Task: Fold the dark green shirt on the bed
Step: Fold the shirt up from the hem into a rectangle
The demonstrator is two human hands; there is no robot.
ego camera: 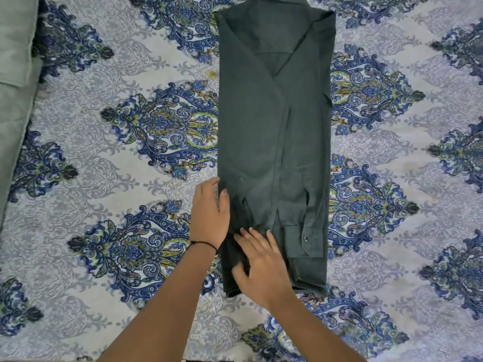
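The dark green shirt [274, 142] is lying lengthwise down the middle of the bed [104, 184], already folded into a long narrow strip. Its collar is reaching the far edge of the view and its hem is sitting near the person. Patterned sheet is lying open on both sides of the strip, wider on the right. On the far left a grey-green cushion [15, 48] is running along the bed's side.

A sleeve cuff [304, 239] with a snap is lying flat on the strip's lower right part.

Both hands are working at the strip's lower left corner. The left hand [209, 212] is resting along the shirt's left edge with its thumb on the cloth and its fingers beside the edge; I cannot tell whether it is pinching the fabric. The right hand [261, 259] is pressing flat on the cloth with spread, straight fingers, just beside the left, and fabric is bunching between them.
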